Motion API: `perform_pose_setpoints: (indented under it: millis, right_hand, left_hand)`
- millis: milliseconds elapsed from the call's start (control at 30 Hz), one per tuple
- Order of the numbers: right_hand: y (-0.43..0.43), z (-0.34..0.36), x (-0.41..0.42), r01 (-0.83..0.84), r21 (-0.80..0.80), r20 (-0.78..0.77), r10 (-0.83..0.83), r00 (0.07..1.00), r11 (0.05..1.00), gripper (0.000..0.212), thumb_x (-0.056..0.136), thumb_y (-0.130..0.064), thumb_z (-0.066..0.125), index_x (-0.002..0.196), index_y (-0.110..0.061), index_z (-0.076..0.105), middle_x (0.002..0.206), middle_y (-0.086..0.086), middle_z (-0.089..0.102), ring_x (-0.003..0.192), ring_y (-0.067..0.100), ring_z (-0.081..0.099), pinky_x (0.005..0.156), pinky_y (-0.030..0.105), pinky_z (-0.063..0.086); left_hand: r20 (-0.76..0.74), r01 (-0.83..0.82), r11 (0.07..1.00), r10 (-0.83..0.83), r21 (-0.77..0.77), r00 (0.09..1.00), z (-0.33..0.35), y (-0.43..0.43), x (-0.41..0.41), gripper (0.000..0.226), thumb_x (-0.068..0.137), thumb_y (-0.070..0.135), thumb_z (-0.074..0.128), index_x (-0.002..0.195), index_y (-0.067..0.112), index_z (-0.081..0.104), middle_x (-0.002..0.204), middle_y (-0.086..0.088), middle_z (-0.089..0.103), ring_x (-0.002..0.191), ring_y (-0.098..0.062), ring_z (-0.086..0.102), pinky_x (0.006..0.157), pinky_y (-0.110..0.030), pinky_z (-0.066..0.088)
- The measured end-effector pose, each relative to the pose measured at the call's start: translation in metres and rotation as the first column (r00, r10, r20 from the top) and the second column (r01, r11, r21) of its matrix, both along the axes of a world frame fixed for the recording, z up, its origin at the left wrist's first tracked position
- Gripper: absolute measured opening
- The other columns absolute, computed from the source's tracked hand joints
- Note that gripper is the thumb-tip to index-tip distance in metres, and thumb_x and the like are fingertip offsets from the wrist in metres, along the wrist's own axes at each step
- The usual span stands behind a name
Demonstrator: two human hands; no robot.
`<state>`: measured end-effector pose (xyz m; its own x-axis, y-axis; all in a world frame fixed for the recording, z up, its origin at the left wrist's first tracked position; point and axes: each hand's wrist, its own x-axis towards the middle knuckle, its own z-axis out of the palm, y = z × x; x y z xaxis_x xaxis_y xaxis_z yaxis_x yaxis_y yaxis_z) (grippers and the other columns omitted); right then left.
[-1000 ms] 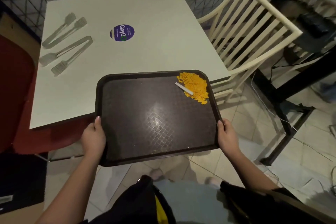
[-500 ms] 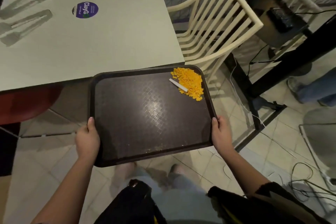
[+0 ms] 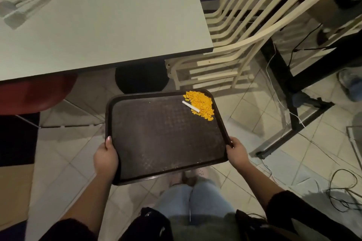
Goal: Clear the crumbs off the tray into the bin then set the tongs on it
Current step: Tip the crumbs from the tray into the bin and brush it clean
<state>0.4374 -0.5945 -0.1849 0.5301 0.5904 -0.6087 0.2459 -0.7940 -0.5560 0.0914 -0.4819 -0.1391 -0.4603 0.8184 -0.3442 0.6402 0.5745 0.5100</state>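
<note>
Now carrying tray [image 3: 166,139], gripped in left hand [image 3: 105,159] and right hand [image 3: 238,154], crumbs [image 3: 201,103] at one o'clock; next, find bin, tip.

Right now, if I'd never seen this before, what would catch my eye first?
The bright orange crumbs stand out, heaped in the far right corner of the dark tray, with a small white stick lying against them. The left hand and right hand grip the tray's near corners, holding it over the tiled floor, clear of the table. Two pairs of metal tongs lie at the table's far left.
</note>
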Motion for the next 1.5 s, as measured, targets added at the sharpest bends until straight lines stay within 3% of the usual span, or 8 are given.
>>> perform_pose_setpoints:
  millis: [267, 567, 700, 967, 1133, 1200, 1333, 1500]
  right_hand:
    - [0.021, -0.075, -0.005, 0.085, -0.160, -0.169, -0.112, 0.979, 0.983, 0.036, 0.081, -0.002, 0.058, 0.117, -0.007, 0.058, 0.101, 0.009, 0.060, 0.086, 0.026, 0.057, 0.071, 0.034, 0.049]
    - [0.036, -0.136, 0.022, -0.036, -0.342, -0.205, -0.038, 0.978, 0.939, 0.049, 0.083, 0.007, 0.044, 0.127, -0.015, 0.048, 0.089, 0.013, 0.061, 0.068, 0.034, 0.065, 0.060, 0.045, 0.057]
    - [0.050, -0.159, 0.039, -0.087, -0.370, -0.202, 0.011, 0.979, 0.925, 0.051, 0.082, 0.007, 0.039, 0.128, -0.014, 0.047, 0.084, 0.015, 0.060, 0.061, 0.036, 0.062, 0.059, 0.042, 0.055]
    - [0.082, -0.190, 0.072, -0.236, -0.448, -0.146, 0.190, 0.971, 0.862, 0.043, 0.077, 0.011, 0.037, 0.110, -0.005, 0.059, 0.063, 0.013, 0.055, 0.042, 0.024, 0.047, 0.034, 0.025, 0.034]
    - [0.094, -0.203, 0.087, -0.261, -0.442, -0.165, 0.209, 0.964, 0.858, 0.039, 0.077, 0.012, 0.036, 0.107, 0.004, 0.060, 0.063, 0.015, 0.055, 0.051, 0.028, 0.049, 0.042, 0.029, 0.030]
    - [0.097, -0.202, 0.091, -0.264, -0.449, -0.143, 0.223, 0.964, 0.854, 0.031, 0.081, 0.009, 0.037, 0.100, 0.003, 0.060, 0.058, 0.011, 0.049, 0.048, 0.024, 0.046, 0.042, 0.029, 0.031]
    - [0.106, -0.196, 0.094, -0.256, -0.480, -0.072, 0.253, 0.965, 0.839, 0.016, 0.083, 0.004, 0.041, 0.074, -0.002, 0.053, 0.060, 0.008, 0.048, 0.046, 0.020, 0.046, 0.042, 0.027, 0.034]
    - [0.112, -0.207, 0.101, -0.272, -0.454, -0.090, 0.260, 0.961, 0.849, 0.028, 0.086, 0.005, 0.035, 0.062, -0.007, 0.042, 0.058, 0.009, 0.041, 0.045, 0.019, 0.039, 0.043, 0.028, 0.032]
  left_hand:
    - [-0.059, -0.036, 0.994, 0.030, -0.099, 0.998, -0.055, 0.022, -0.002, 0.057, 0.102, 0.040, 0.028, 0.109, -0.007, 0.059, 0.109, -0.033, 0.061, 0.102, -0.046, 0.057, 0.086, -0.046, 0.044]
    - [-0.112, -0.112, 0.972, 0.091, -0.205, 0.990, -0.110, 0.008, 0.023, 0.056, 0.102, 0.040, 0.028, 0.109, -0.006, 0.059, 0.111, -0.031, 0.060, 0.103, -0.043, 0.057, 0.084, -0.043, 0.043]
    - [-0.143, -0.126, 0.954, 0.089, -0.273, 0.986, -0.129, 0.012, 0.038, 0.057, 0.103, 0.040, 0.027, 0.112, -0.008, 0.057, 0.115, -0.032, 0.059, 0.106, -0.045, 0.056, 0.088, -0.046, 0.043]
    - [-0.103, -0.089, 0.899, 0.049, -0.430, 0.993, -0.153, 0.049, 0.068, 0.049, 0.103, 0.030, 0.030, 0.125, -0.009, 0.051, 0.128, -0.031, 0.053, 0.118, -0.043, 0.051, 0.097, -0.043, 0.040]
    - [-0.061, -0.018, 0.864, -0.014, -0.502, 0.998, -0.154, 0.077, 0.081, 0.038, 0.099, 0.012, 0.040, 0.121, -0.017, 0.052, 0.126, -0.034, 0.053, 0.117, -0.044, 0.053, 0.096, -0.045, 0.043]
    - [-0.026, 0.006, 0.854, -0.023, -0.520, 0.999, -0.152, 0.089, 0.082, 0.031, 0.093, 0.004, 0.047, 0.115, -0.016, 0.055, 0.117, -0.032, 0.058, 0.105, -0.044, 0.059, 0.084, -0.045, 0.051]
    - [0.131, -0.013, 0.850, 0.096, -0.527, 0.987, -0.141, 0.107, 0.093, 0.019, 0.092, 0.003, 0.042, 0.105, -0.006, 0.053, 0.098, -0.027, 0.060, 0.063, -0.036, 0.062, 0.034, -0.033, 0.052]
    - [0.107, -0.049, 0.821, 0.134, -0.569, 0.985, -0.135, 0.120, 0.103, 0.017, 0.096, 0.005, 0.038, 0.101, -0.002, 0.053, 0.078, -0.021, 0.057, 0.055, -0.031, 0.056, 0.032, -0.027, 0.046]
